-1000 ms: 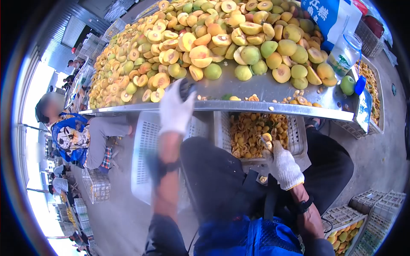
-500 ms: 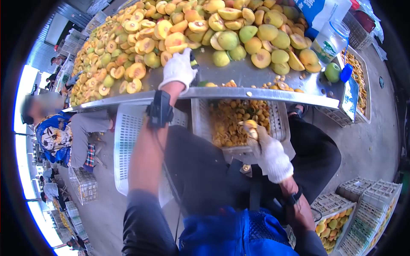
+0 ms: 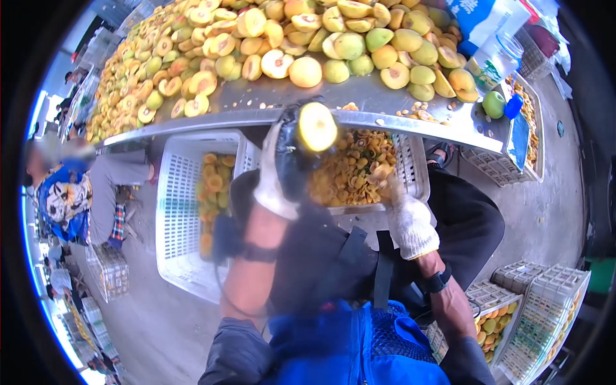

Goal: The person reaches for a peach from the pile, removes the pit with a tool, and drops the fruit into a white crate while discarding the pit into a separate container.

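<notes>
Biggest thing here is the metal table (image 3: 246, 94), and a huge heap of cut fruit (image 3: 199, 51) covers loads of it. Off to the left there's a seated person (image 3: 67, 196) in a flowery top. The white basket (image 3: 183, 221) sits below the table edge with some yellow-orange fruit inside, and right of it there's a crate (image 3: 414, 160) full of orangey scraps. The right hand (image 3: 412, 224), in a knit glove, is at that crate; its fingers are a blur, so I can't tell if it's gripping anything. The left hand (image 3: 274, 176), gloved too, is curled around a dark thing (image 3: 295, 151), too blurry to make out. A yellow fruit piece (image 3: 317, 127) is right up against that, cut face showing, in front of the table edge. Smallest are the little bits (image 3: 420, 115) scattered near the edge.
</notes>
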Available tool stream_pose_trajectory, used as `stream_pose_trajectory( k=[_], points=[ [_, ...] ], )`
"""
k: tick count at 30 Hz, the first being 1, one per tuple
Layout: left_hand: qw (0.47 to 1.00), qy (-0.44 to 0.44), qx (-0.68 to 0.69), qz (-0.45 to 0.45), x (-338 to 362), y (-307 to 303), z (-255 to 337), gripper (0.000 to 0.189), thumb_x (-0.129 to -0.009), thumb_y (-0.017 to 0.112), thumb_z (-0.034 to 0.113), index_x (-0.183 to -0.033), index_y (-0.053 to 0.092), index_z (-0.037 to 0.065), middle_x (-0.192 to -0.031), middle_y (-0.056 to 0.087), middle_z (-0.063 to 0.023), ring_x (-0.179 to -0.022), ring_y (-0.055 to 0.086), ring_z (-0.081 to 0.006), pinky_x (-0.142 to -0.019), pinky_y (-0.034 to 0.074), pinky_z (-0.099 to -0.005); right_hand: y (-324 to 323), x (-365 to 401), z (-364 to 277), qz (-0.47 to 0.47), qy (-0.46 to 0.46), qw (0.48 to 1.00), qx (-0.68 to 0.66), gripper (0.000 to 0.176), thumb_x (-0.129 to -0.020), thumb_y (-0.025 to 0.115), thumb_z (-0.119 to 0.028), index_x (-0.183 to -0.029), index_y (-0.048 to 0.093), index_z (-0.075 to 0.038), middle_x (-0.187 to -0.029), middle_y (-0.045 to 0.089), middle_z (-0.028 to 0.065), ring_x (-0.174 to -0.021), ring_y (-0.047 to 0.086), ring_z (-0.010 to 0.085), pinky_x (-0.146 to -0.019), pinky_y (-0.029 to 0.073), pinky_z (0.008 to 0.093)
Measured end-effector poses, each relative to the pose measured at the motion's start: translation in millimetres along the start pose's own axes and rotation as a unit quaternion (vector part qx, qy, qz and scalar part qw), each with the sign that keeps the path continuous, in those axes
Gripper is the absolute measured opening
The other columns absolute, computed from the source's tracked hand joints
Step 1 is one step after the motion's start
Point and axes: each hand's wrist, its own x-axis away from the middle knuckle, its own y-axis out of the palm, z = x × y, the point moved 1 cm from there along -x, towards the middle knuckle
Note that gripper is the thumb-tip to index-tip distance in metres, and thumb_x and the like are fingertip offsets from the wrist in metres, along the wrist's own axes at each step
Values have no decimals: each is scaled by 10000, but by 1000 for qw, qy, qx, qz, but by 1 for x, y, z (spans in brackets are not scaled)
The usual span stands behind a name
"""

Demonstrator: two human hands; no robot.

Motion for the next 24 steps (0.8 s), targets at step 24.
stream_pose_trajectory(
  k=[24],
  points=[
    [994,9,-50,-95,45,25,-70,478,-1044,381,392,-1314,508,19,-1203,612,-103,-1076,615,-165,-931,517,-314,-31,-9,-66,85,-74,979,-171,249,-932,605,-137,-1120,530,8,-958,606,255,-827,626,447,-671,497,477]
  ],
)
